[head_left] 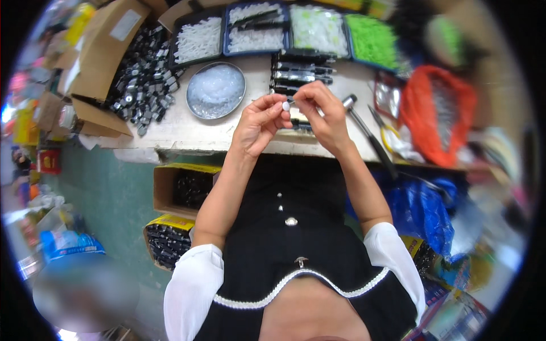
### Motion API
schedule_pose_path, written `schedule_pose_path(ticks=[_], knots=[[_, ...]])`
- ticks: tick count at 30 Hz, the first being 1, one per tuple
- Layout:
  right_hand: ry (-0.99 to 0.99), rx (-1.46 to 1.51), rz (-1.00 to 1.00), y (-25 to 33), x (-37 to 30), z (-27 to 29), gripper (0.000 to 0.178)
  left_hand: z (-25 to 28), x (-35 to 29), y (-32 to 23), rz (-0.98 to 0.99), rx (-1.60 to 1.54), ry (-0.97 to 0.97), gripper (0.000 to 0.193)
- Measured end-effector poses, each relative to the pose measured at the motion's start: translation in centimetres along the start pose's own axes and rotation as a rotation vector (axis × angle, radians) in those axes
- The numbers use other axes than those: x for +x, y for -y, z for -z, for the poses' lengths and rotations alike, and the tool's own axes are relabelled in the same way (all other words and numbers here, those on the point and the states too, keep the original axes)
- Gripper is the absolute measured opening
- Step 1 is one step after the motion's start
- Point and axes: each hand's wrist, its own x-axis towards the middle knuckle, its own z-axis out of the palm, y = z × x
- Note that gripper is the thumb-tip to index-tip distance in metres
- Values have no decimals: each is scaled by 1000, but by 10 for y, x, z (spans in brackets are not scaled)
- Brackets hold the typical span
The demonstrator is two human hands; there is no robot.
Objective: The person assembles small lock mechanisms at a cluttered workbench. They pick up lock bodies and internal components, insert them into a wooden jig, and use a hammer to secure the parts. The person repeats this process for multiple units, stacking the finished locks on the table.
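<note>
Faced a white table (259, 74) — heaped at left with black-and-silver parts (145, 82), lined along the far side with trays (256, 53). Had an orange bag (412, 116) at right, a round dish (245, 91) near the parts, and a hammer (372, 136) just beside the right hand (324, 116). Held that hand's thumb and fingers bent close together, but could not tell whether on anything. Pinched a small white piece (286, 106) in the left hand (256, 122) — above the table's near part, between both hands.

Four trays (256, 52) line the back of the surface (187, 134). Before them, a dish (216, 117) sits between a heap of parts (145, 85) and stacked pieces (301, 76). Further right lie a hammer (372, 136), scissors (390, 137) and a bag (412, 108). Two cartons (163, 187) stand below.
</note>
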Motion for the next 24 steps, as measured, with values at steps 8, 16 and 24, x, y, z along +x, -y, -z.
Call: schedule_pose_path(ticks=[8,16,24], knots=[[19,-64,56,-2,1,-7,8,4,0,2,-41,-33,45,18],[37,-82,66,-2,3,-15,7,11,-5,1,-67,-45,46,20],[100,-90,4,-5,5,-16,5,16,-10,4,-114,-19,21,21]])
